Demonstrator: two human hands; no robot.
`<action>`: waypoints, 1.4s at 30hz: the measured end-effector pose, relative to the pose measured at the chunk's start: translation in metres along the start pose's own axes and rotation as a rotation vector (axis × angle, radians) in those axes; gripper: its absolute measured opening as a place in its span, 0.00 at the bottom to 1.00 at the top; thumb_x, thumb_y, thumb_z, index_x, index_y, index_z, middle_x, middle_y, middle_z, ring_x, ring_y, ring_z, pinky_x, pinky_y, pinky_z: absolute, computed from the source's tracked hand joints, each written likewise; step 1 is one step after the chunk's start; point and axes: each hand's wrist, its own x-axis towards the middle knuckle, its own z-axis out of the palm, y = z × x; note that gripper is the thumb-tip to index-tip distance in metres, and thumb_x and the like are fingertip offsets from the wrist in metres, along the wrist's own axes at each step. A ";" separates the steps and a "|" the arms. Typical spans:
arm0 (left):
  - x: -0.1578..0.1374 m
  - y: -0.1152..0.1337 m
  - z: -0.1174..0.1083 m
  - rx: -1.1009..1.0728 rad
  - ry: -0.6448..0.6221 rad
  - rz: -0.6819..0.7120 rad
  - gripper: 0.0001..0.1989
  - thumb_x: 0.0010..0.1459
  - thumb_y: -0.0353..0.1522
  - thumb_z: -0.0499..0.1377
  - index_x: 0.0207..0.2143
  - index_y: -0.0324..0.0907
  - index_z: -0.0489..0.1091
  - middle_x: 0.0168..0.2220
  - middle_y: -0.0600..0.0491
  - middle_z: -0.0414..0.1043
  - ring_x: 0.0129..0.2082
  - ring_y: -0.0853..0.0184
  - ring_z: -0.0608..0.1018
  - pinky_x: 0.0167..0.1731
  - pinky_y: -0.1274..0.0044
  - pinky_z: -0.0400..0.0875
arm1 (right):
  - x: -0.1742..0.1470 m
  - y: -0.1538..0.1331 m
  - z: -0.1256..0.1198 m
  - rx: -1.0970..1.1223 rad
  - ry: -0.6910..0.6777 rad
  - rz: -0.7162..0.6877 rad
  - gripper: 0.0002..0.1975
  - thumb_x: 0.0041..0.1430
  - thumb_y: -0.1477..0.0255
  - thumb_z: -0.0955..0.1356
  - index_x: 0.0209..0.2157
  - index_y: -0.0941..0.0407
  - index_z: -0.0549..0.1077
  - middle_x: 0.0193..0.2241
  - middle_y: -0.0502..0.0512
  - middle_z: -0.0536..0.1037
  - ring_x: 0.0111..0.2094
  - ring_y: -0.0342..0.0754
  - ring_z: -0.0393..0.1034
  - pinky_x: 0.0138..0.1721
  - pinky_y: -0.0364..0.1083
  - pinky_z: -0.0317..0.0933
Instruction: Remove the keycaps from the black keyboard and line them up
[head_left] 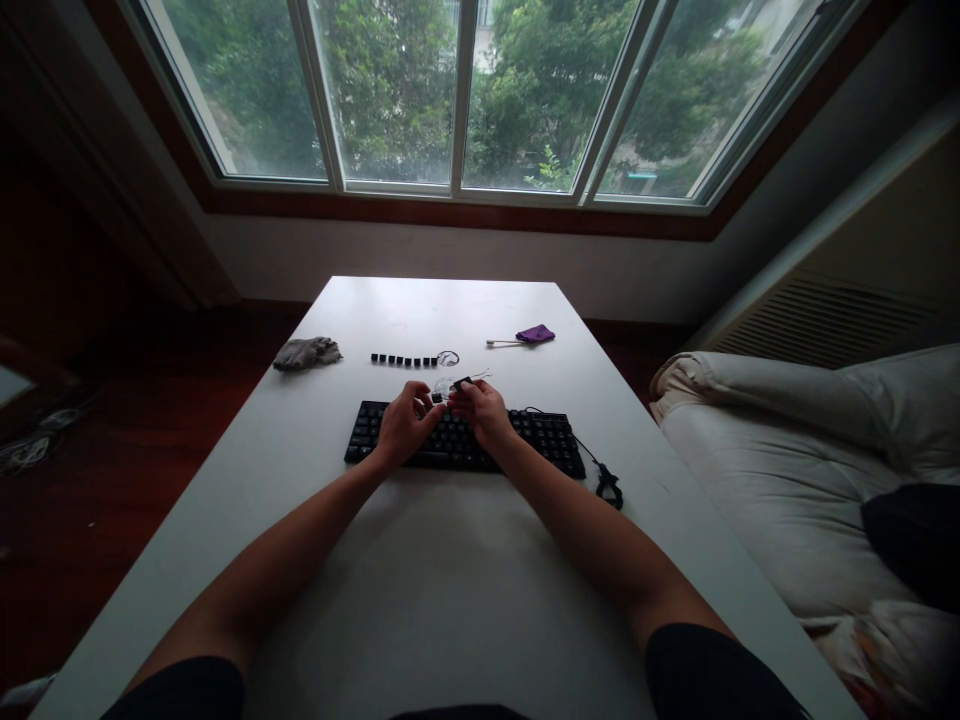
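A black keyboard [532, 432] lies across the white table under both my hands. My left hand [405, 428] is over its left half, with thumb and forefinger closed about a small black keycap [437, 398]. Beside it, my right hand [484, 412] pinches a small black keycap puller [462, 384], whose thin wires stick out to the right. A faint clear ring shows just behind the fingertips, partly hidden. Beyond the hands, several black keycaps [405, 361] stand in a row that ends at a round ring-like object [448, 358].
A crumpled grey cloth [306, 353] lies at the table's left edge. At the back right are a folded purple cloth [535, 334] and a thin stick with a pale tip [501, 343]. The keyboard's bundled cable [609, 488] lies right of it. A pale sofa [772, 480] stands right.
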 end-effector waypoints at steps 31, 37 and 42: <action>0.010 -0.002 0.001 -0.616 -0.006 -0.230 0.18 0.57 0.41 0.65 0.46 0.39 0.77 0.42 0.46 0.83 0.35 0.63 0.82 0.41 0.69 0.78 | -0.006 0.001 0.002 0.058 0.010 -0.141 0.18 0.55 0.62 0.75 0.38 0.52 0.64 0.32 0.51 0.82 0.33 0.49 0.81 0.32 0.44 0.74; 0.010 -0.005 0.001 -0.573 -0.029 -0.206 0.21 0.59 0.41 0.64 0.51 0.40 0.76 0.45 0.46 0.82 0.35 0.63 0.82 0.42 0.69 0.78 | -0.007 0.003 0.002 0.007 -0.003 -0.148 0.17 0.55 0.62 0.75 0.37 0.52 0.65 0.31 0.50 0.82 0.32 0.48 0.81 0.31 0.43 0.73; 0.010 -0.006 0.002 -0.560 -0.020 -0.185 0.21 0.60 0.40 0.63 0.53 0.41 0.75 0.47 0.46 0.81 0.35 0.64 0.82 0.44 0.68 0.78 | -0.008 0.003 0.003 -0.040 0.006 -0.160 0.18 0.55 0.60 0.75 0.37 0.52 0.65 0.32 0.51 0.82 0.32 0.48 0.80 0.31 0.43 0.73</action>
